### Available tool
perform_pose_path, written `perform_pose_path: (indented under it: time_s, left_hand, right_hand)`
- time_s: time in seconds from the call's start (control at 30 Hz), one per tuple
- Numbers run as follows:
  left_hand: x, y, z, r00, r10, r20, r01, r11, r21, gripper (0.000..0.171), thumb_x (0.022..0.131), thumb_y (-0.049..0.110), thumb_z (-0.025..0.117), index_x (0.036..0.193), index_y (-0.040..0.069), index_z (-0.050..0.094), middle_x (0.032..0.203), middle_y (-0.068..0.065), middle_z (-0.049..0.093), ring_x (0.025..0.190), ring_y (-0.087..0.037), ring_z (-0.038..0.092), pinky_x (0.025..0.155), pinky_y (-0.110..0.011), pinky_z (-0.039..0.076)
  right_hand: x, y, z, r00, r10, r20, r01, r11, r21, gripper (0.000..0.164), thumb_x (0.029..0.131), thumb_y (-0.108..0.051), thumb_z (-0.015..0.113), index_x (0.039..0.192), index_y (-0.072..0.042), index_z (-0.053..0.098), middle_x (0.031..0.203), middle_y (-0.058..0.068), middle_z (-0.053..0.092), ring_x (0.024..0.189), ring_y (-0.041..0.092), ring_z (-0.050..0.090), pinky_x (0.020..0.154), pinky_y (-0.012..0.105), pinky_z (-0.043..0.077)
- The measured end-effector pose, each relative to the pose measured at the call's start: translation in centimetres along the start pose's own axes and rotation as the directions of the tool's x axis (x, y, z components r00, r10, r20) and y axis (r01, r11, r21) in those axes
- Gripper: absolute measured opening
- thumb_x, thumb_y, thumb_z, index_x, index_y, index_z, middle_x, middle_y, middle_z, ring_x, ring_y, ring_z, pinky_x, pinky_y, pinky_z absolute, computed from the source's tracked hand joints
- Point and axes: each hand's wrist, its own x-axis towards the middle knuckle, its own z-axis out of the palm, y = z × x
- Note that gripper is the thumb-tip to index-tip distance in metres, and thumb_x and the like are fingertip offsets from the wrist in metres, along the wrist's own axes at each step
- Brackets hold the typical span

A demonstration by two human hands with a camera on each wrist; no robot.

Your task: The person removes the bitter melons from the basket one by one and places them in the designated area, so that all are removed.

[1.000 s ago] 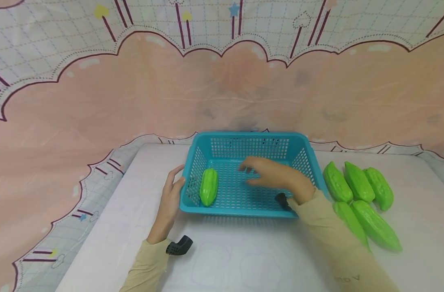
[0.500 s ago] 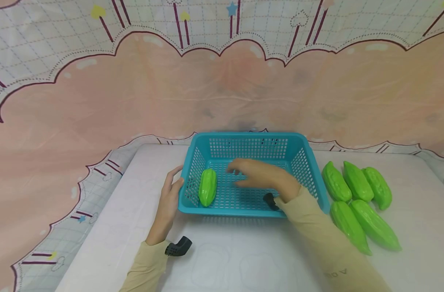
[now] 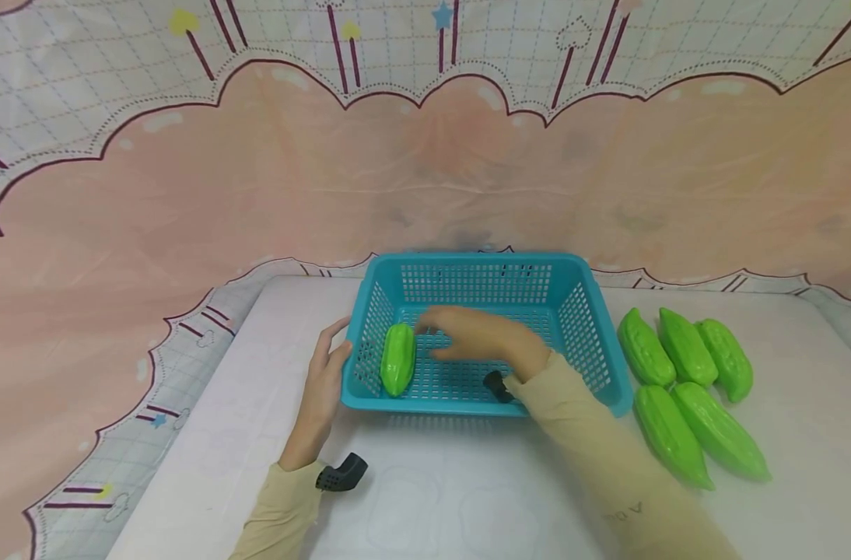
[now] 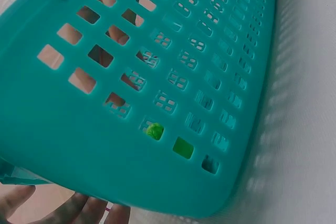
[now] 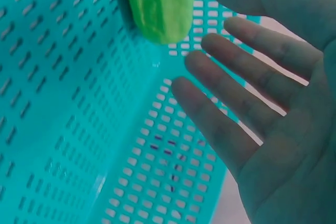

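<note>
A green bitter melon (image 3: 398,359), glossy and ridged, lies lengthwise at the left end of a teal plastic basket (image 3: 474,406). My right hand (image 3: 478,334) hovers inside the basket, just right of that melon, with fingers spread and nothing in them. In the right wrist view, a gap shows between the fingertips (image 5: 184,87) and the melon (image 5: 160,6). My left hand (image 3: 322,389) touches the basket's left side, its thumb near the rim. The left wrist view catches only its fingers (image 4: 89,211) at the basket's edge.
Several more green bitter melons (image 3: 667,435) lie together on the white table (image 3: 439,498), right of the basket. A patterned cloth (image 3: 425,179) hangs behind the table. Black wrist devices (image 3: 342,472) are worn at both cuffs.
My right hand has moved left across the inside of the basket, closer to the melon there. My left hand stays at the basket's left side.
</note>
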Motion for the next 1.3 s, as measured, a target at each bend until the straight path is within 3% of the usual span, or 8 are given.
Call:
perform_pose_path:
  time_s: [0.1,0.47,0.77,1.1,1.3]
  left_hand:
    - [0.0,0.1,-0.1,1.0,-0.013,0.004,0.013,1.0,0.0,0.045,0.108,0.029,0.032,0.153,0.025,0.034,0.144,-0.015,0.053,0.125,-0.032,0.056,0.097,-0.046,0.045]
    - [0.1,0.6,-0.2,1.0,-0.018,0.019,0.018,1.0,0.004,0.045,0.108,0.029,0.032,0.153,0.024,0.034,0.143,-0.016,0.053,0.122,-0.032,0.058,0.094,-0.039,0.047]
    - [0.1,0.7,-0.1,0.999,-0.031,0.021,0.031,1.0,-0.003,0.045,0.108,0.029,0.031,0.153,0.025,0.033,0.144,-0.016,0.051,0.125,-0.034,0.057,0.097,-0.049,0.047]
    - [0.2,0.7,-0.2,1.0,-0.005,0.031,0.006,1.0,-0.014,0.046,0.108,0.03,0.032,0.153,0.022,0.034,0.141,-0.017,0.054,0.121,-0.034,0.059,0.09,-0.035,0.05]
    - [0.2,0.7,-0.2,0.999,-0.005,0.035,0.006,1.0,-0.014,0.046,0.108,0.03,0.032,0.153,0.022,0.033,0.143,-0.018,0.053,0.123,-0.036,0.058,0.095,-0.044,0.05]
  right_hand:
    - [0.6,-0.2,0.0,1.0,-0.007,-0.001,0.007,1.0,0.004,0.041,0.094,-0.008,0.065,0.134,0.0,0.057,0.135,0.012,0.059,0.128,0.028,0.054,0.105,0.037,0.044]
    - [2.6,-0.1,0.4,1.0,-0.01,-0.014,0.01,1.0,0.016,0.04,0.093,-0.009,0.068,0.131,-0.001,0.06,0.132,0.01,0.061,0.126,0.024,0.055,0.106,0.035,0.044]
    - [4.0,-0.4,0.6,0.999,-0.031,0.011,0.031,0.999,0.009,0.04,0.092,-0.009,0.07,0.13,-0.001,0.061,0.131,0.011,0.061,0.126,0.025,0.054,0.108,0.035,0.042]
    - [5.5,-0.8,1.2,0.998,-0.022,0.065,0.024,0.999,-0.037,0.043,0.089,-0.01,0.073,0.131,-0.006,0.062,0.134,0.007,0.06,0.129,0.021,0.05,0.11,0.034,0.039]
    - [5.8,-0.7,1.5,0.995,-0.002,0.103,0.009,0.998,-0.066,0.047,0.088,-0.011,0.074,0.133,-0.008,0.061,0.137,0.006,0.058,0.13,0.02,0.049,0.11,0.033,0.039]
